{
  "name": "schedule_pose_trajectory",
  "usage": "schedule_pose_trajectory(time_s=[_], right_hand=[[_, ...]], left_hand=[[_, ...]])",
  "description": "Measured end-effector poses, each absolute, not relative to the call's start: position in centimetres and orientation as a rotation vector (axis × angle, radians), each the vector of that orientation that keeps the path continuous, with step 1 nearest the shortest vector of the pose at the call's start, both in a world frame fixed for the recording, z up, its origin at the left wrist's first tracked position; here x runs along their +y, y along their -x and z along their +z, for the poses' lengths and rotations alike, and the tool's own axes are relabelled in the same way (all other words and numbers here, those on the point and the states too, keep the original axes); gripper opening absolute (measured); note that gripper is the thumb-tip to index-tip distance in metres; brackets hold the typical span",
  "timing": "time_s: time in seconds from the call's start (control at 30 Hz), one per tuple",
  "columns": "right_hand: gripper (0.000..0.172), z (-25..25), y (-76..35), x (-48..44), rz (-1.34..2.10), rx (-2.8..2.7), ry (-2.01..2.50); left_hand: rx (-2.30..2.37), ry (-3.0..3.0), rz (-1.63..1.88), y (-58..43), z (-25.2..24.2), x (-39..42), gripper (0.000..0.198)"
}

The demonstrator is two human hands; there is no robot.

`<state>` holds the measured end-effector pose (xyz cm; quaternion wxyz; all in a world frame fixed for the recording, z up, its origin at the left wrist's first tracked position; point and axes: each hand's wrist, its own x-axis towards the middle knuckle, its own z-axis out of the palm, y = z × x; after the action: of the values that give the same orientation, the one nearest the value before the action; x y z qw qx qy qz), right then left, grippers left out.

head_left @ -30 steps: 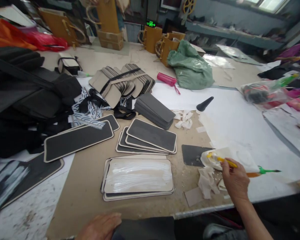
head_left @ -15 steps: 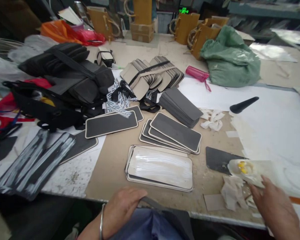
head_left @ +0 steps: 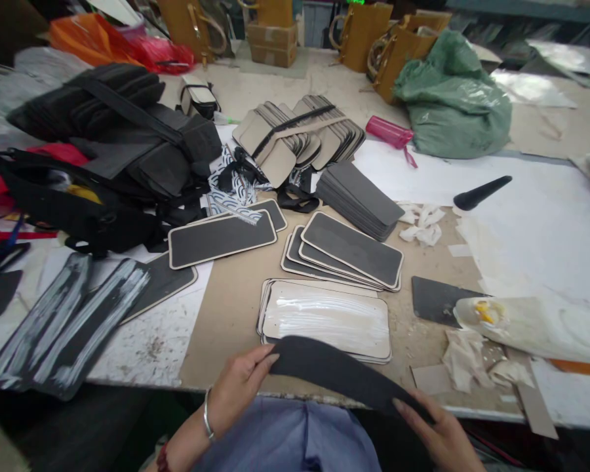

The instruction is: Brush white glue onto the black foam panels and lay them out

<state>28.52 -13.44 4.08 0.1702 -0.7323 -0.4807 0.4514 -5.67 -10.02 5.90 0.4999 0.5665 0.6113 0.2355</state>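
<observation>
My left hand (head_left: pixel 236 387) pinches the left end of a dark grey flexible panel (head_left: pixel 334 372) between thumb and fingers. At its other end, my right hand (head_left: pixel 435 426) grips the same panel, which bows upward in the middle over my lap and the table edge. Just behind it lies a small stack of beige rounded panels (head_left: pixel 324 318); the top one carries wet-looking white streaks. Farther back are several dark panels with beige borders (head_left: pixel 351 249), fanned in a pile. A stack of plain dark grey panels (head_left: pixel 358 196) sits behind those.
Two dark pieces with white streaks (head_left: pixel 88 334) lie at the left table edge. On the right are a clear plastic bottle (head_left: pixel 526 321) on its side, crumpled cloths (head_left: pixel 465 357) and a black tapered tool (head_left: pixel 482 193). A green bag (head_left: pixel 455 105) and black bags (head_left: pixel 103 124) stand farther back.
My right hand has come left from beside the bottle and taken hold of the panel's right end. The panel has risen from my lap, with my left hand still on it.
</observation>
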Motion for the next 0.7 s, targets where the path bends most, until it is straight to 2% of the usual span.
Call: schedule_pose_trajectory(time_s=[0.1, 0.17, 0.27, 0.4, 0.7], right_hand=[[0.037, 4.1, -28.6, -9.5, 1.311, -1.132, 2.043], [0.038, 3.5, -27.9, -7.1, 1.293, -1.163, 1.995], [0.037, 1.8, -27.1, -5.0, 0.999, -1.414, 2.133], [0.039, 0.1, -27.0, -4.6, 0.623, -1.667, 2.259], [0.049, -1.0, -26.9, -4.1, 0.341, -1.857, 2.33]], left_hand=[[1.547, -1.087, 0.599, 5.5, 3.6, -8.2, 0.031], [1.634, -1.058, 0.606, 5.4, 2.0, -6.8, 0.031], [1.804, -1.161, 0.546, 5.3, 0.4, -5.1, 0.031], [1.882, -1.207, 0.466, 5.1, -0.1, -4.3, 0.029], [1.93, -1.366, 0.358, 5.0, 0.2, -4.5, 0.026]])
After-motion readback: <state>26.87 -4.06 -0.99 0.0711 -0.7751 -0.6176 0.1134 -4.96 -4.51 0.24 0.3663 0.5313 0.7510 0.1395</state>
